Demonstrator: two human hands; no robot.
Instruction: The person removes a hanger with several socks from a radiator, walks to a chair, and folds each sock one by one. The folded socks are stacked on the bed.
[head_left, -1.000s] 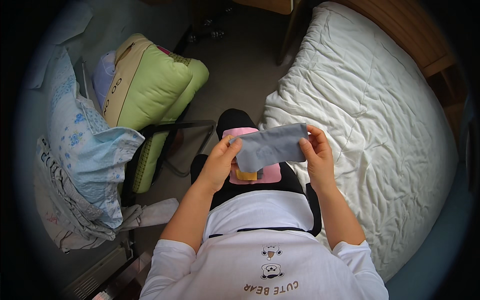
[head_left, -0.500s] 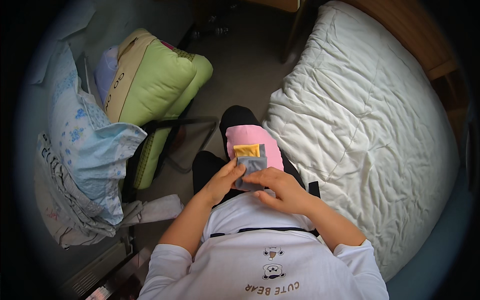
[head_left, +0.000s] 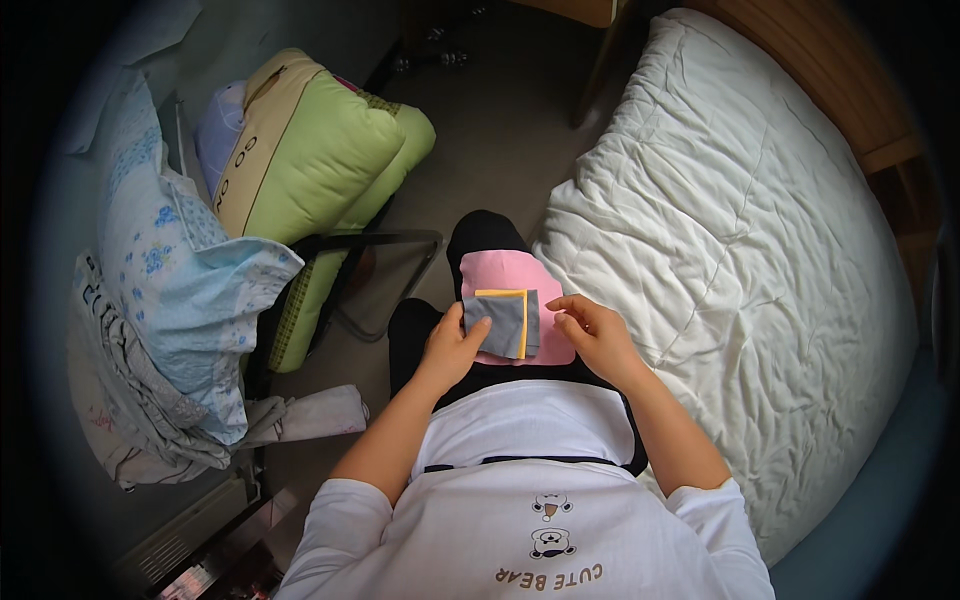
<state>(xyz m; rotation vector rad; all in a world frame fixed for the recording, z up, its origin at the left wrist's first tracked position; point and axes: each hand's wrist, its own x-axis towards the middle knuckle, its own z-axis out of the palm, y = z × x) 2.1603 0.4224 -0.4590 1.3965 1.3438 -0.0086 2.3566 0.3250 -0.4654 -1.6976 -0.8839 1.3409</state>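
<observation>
Hands: both reach forward from the lower middle of the frame and meet over the lap at the centre.
Left hand (head_left: 452,345): palm down, fingers laid flat on the left edge of the grey cloth (head_left: 503,321); the grip is loose, pressing rather than closed round anything.
Right hand (head_left: 590,330): fingers bent and slightly spread, just right of the grey cloth, resting on the pink cloth (head_left: 510,275); the grip is relaxed and holds nothing.
Grey cloth: folded into a small rectangle at the centre of the frame, lying on top of a yellow cloth (head_left: 497,294) of which only a thin border shows.
Pink cloth: spread on the lap beneath both, partly covered by them.
Bed (head_left: 760,250): white quilt filling the right of the frame, its far corner cut off by the rim.
Green pillow (head_left: 320,150): upper left, leaning on a dark chair (head_left: 370,270).
Blue patterned bedding (head_left: 170,280): heaped at the left; what lies under it is hard to make out.
Hidden: legs mostly covered by the cloths and arms.
</observation>
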